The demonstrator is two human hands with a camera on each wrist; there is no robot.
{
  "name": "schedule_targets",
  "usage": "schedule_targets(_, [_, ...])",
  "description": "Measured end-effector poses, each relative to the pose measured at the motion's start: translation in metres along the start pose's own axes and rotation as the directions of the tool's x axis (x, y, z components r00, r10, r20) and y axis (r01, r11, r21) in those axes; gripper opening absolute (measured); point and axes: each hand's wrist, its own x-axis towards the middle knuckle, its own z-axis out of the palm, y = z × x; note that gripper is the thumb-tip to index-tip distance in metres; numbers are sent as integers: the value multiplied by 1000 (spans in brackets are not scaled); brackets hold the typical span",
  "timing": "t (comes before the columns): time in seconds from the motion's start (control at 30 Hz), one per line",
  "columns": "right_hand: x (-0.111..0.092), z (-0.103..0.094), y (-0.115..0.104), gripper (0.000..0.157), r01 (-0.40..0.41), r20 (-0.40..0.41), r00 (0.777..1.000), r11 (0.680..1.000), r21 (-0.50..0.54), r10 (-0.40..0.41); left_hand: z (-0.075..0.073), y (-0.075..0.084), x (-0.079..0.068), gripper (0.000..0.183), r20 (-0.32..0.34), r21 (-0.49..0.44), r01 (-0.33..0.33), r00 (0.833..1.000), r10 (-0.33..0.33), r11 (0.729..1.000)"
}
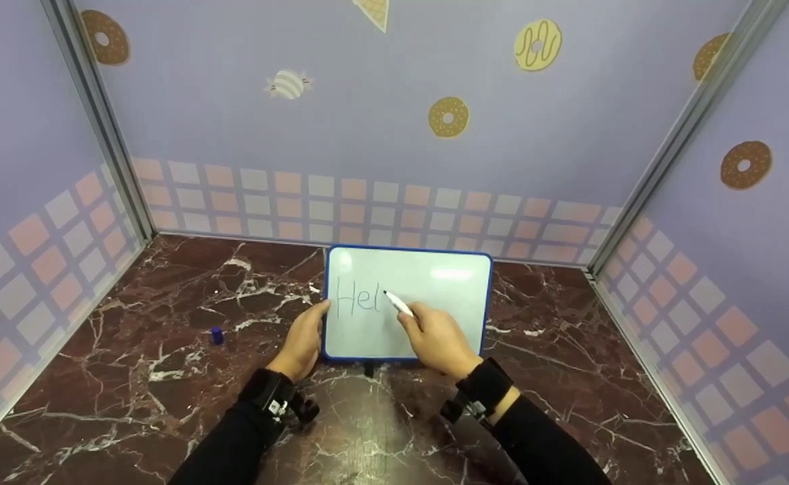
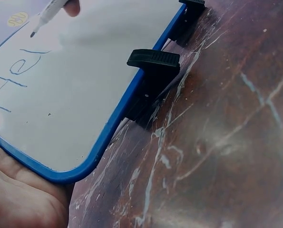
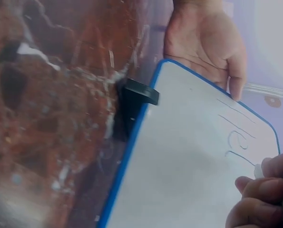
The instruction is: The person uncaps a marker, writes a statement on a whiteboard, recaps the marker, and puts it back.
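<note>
A whiteboard (image 1: 428, 289) with a blue frame stands propped on black feet (image 2: 155, 61) on the table. "Hel" is written on its left half in thin dark strokes. My right hand (image 1: 440, 337) pinches a white marker (image 1: 400, 303), its dark tip close to the top of the "l". In the right wrist view the curled fingers (image 3: 260, 190) hide most of the marker. My left hand (image 1: 303, 340) grips the board's left edge, the thumb at the blue rim and the other fingers hidden behind it.
A small blue marker cap (image 1: 217, 335) stands on the dark marbled table (image 1: 165, 397), left of the left hand. Behind the board rises a lilac wall (image 1: 367, 135) with sweets and checks printed on it. Side walls with metal corner posts (image 1: 677, 128) close off left and right.
</note>
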Motion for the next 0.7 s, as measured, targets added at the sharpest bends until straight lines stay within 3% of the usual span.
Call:
schedule_targets(0.23, [10, -5, -4, 26, -8, -43, 999, 1000, -23, 7, 0, 0, 0, 50, -10, -2, 2, 1000, -2, 1000])
schedule_targets(0.7, [12, -1, -4, 25, -16, -43, 999, 1000, -17, 15, -1, 2, -2, 52, 26, 14, -2, 1000, 1, 1000])
